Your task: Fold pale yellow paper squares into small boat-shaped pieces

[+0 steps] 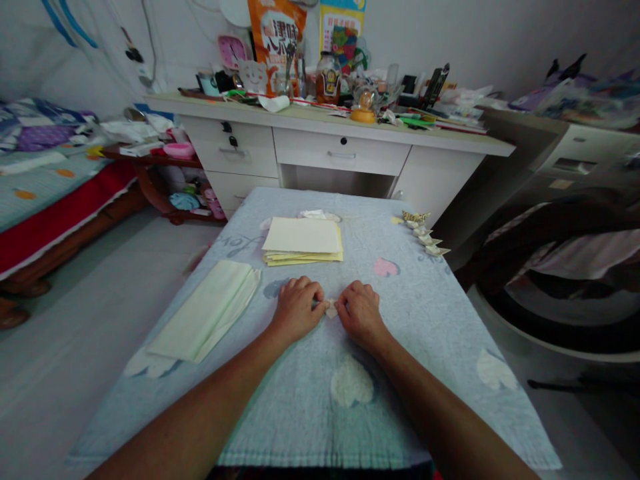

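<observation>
A small folded piece of paper (331, 310) is pinched between my two hands, low over the middle of the cloth-covered table (425, 373). My left hand (299, 305) grips its left side with thumb and fingers closed. On the right side, my right hand (361, 310) holds it the same way. Much of the paper is hidden by the fingers. Just beyond my hands lies a stack of cream and yellow paper sheets (303, 237). To the left rests a pale green folded bundle of paper (205, 307).
Several small folded paper pieces (425, 237) stand in a row at the table's far right edge. Behind the table is a white desk (320, 143) crowded with jars and packets. A bed (60, 180) is at the left, a washing machine (575, 173) at the right.
</observation>
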A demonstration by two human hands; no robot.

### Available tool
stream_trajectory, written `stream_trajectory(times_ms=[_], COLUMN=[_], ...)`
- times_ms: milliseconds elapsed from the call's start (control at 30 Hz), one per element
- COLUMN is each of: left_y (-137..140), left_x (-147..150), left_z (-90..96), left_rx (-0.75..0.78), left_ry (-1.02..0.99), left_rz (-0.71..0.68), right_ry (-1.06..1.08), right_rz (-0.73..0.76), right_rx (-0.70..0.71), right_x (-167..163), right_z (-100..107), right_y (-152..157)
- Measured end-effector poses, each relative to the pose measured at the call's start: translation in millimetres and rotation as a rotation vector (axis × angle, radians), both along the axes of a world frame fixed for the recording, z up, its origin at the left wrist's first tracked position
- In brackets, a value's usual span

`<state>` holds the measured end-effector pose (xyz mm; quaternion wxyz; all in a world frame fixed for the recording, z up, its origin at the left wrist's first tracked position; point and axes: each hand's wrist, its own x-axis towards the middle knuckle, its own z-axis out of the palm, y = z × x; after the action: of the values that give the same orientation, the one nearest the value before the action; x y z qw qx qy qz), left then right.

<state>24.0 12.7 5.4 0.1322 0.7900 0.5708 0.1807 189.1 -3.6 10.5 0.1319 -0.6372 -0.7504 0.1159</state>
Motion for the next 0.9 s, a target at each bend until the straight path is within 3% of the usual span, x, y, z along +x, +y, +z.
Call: stream_trajectory(times_ms=[667, 900], left_y=[4.9, 1.4], left_x=[-3.5, -1.7], left_z=[0.7, 2.0], left_rx=[-0.102, -0.065], left_ry=[-0.029, -0.027], left_rz=[-0.002, 0.016], right_ry=[-0.054, -0.032], right_rz=[-0.038, -0.029], right_rx=[0.043, 0.051], right_x=[-6.7, -6.3], right_z=[-1.6, -1.5], right_y=[-1.3, -2.1])
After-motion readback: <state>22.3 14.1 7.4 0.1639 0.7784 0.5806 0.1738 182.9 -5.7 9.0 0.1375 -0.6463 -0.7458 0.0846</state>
